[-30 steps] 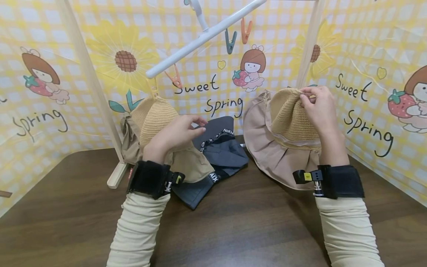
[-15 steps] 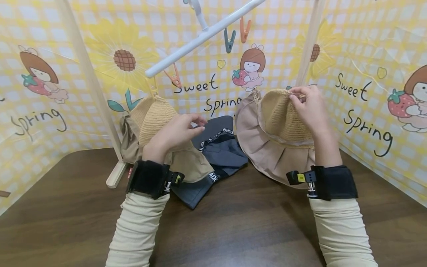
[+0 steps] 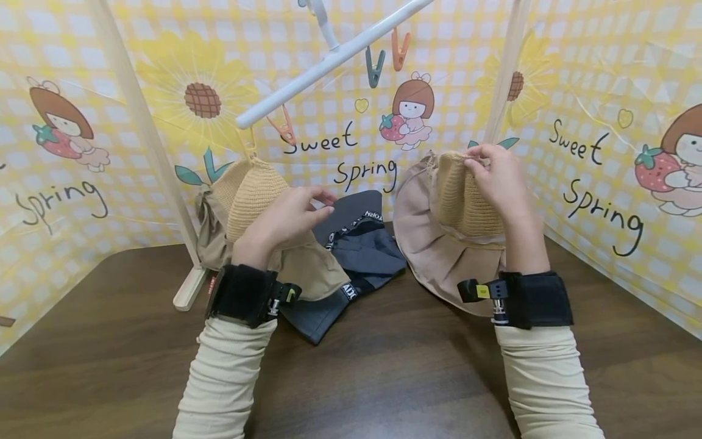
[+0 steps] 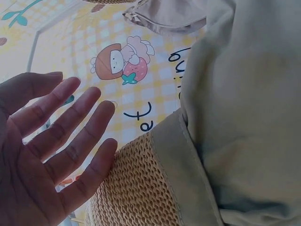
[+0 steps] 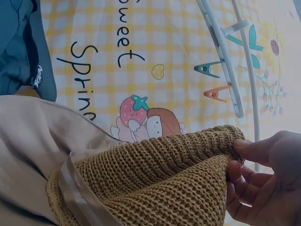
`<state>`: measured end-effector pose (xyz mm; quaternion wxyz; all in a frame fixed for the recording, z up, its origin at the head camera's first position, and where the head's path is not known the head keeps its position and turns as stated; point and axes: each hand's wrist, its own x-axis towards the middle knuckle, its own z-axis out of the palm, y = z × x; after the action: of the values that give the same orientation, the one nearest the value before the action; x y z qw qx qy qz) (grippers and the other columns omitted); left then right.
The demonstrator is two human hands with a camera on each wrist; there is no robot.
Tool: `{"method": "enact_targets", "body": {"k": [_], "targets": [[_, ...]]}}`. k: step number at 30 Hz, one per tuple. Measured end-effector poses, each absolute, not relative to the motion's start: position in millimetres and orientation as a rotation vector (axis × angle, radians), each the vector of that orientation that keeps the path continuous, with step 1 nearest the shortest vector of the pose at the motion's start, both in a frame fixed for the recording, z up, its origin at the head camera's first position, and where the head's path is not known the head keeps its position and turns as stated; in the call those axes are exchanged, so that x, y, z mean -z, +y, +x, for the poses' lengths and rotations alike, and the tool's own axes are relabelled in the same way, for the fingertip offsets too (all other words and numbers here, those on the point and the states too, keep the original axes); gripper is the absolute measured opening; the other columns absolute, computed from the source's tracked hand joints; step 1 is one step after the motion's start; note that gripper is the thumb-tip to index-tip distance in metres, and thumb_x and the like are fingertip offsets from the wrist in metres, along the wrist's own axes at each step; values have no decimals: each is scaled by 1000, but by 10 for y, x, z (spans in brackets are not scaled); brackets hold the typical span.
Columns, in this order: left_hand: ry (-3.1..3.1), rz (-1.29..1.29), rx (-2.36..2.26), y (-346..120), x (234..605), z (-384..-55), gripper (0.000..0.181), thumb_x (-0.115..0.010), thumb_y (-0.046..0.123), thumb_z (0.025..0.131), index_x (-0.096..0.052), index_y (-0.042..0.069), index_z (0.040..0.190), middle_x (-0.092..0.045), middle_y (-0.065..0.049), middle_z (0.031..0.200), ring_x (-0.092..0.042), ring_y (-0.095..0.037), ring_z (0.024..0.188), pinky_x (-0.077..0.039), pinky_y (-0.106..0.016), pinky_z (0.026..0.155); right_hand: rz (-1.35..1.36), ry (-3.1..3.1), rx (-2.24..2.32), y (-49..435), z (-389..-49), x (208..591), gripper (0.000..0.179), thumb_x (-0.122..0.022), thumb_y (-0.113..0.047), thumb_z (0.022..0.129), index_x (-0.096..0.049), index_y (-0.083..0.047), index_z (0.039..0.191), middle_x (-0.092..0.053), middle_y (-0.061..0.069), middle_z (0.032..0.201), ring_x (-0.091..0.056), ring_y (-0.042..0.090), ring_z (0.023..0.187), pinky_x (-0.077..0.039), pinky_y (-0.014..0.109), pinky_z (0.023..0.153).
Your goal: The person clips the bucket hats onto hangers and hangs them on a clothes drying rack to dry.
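Taking the head view as a clock face, the left wooden post [image 3: 144, 128] stood at ten o'clock, leaning in the view, with its foot on the brown table [image 3: 384, 384]. To the right of it, at nine o'clock, was the tan hat [image 3: 253, 198], with a straw crown and a cloth brim. The peak of its crown hung from a yellow clip [image 3: 251, 143] at the lower end of the white hanger [image 3: 307, 79]. This hanger was tilted, rising from about ten o'clock towards twelve. The left orange clip [image 3: 284, 128] was below its bar, near eleven.

The left hand [image 3: 289, 217] was in front of the tan hat, also towards nine but closer to the centre. Its fingers were loosely extended and spread, and it had hold of nothing; whether the little finger touched the straw, I could not tell. Just below the centre, towards six, the dark grey cap [image 3: 364, 253] lay on the table, partly under the tan hat's brim. The green clip [image 3: 375, 68] and the right orange clip [image 3: 401, 52] were side by side, a little past twelve.

At three o'clock was the pink-beige hat [image 3: 457, 198], its straw crown folded and its wide brim hanging down. The right hand [image 3: 500, 183], between two and three, pinched the top of this crown between thumb and fingers. Whether the brim touched the table was not clear. Behind the hand, the right wooden post [image 3: 504, 73] rose towards two o'clock.
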<state>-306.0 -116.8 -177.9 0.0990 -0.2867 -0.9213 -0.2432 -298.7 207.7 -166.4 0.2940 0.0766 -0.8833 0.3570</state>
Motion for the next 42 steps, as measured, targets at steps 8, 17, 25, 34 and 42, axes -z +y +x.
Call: {"method": "enact_targets", "body": {"k": [8, 17, 25, 34, 42], "targets": [[-2698, -711, 745, -1270, 1771, -3103, 35, -54, 12, 99, -55, -5, 130, -53, -22, 134, -50, -36, 122, -37, -47, 103, 217, -2344, -941, 2017, -2984, 1675, 28, -49, -10, 103, -59, 5, 123, -49, 25, 135, -54, 41, 104, -44, 49, 85], [-2762, -533, 692, -1340, 1727, -3044, 43, -52, 15, 98, -50, -2, 137, -57, -22, 122, -56, -28, 81, -43, -45, 83, 236, -2348, -959, 2048, -2994, 1676, 29, -47, -11, 103, -59, 5, 123, -47, 25, 136, -52, 42, 107, -42, 51, 88], [-2765, -383, 708, -1361, 1696, -2990, 47, -52, 17, 99, -44, -6, 140, -53, -22, 109, -53, -23, 69, -45, -42, 75, 217, -2350, -939, 2041, -3001, 1679, 27, -49, -11, 103, -60, 4, 122, -48, 24, 135, -55, 42, 104, -44, 49, 84], [-2672, -311, 712, -1415, 1697, -2961, 52, -54, 18, 96, -43, -10, 138, -18, -25, 155, -32, -42, 135, -26, -51, 109, 218, -2361, -937, 2037, -2997, 1678, 27, -49, -12, 103, -60, 3, 122, -48, 24, 135, -54, 41, 103, -43, 49, 83], [-2702, -278, 713, -1401, 1704, -2974, 52, -53, 20, 97, -43, -9, 139, -14, -23, 156, -30, -43, 136, -29, -53, 108, 223, -2360, -929, 2035, -3003, 1684, 27, -49, -12, 103, -60, 4, 122, -49, 24, 135, -54, 41, 103, -43, 49, 83]]}}
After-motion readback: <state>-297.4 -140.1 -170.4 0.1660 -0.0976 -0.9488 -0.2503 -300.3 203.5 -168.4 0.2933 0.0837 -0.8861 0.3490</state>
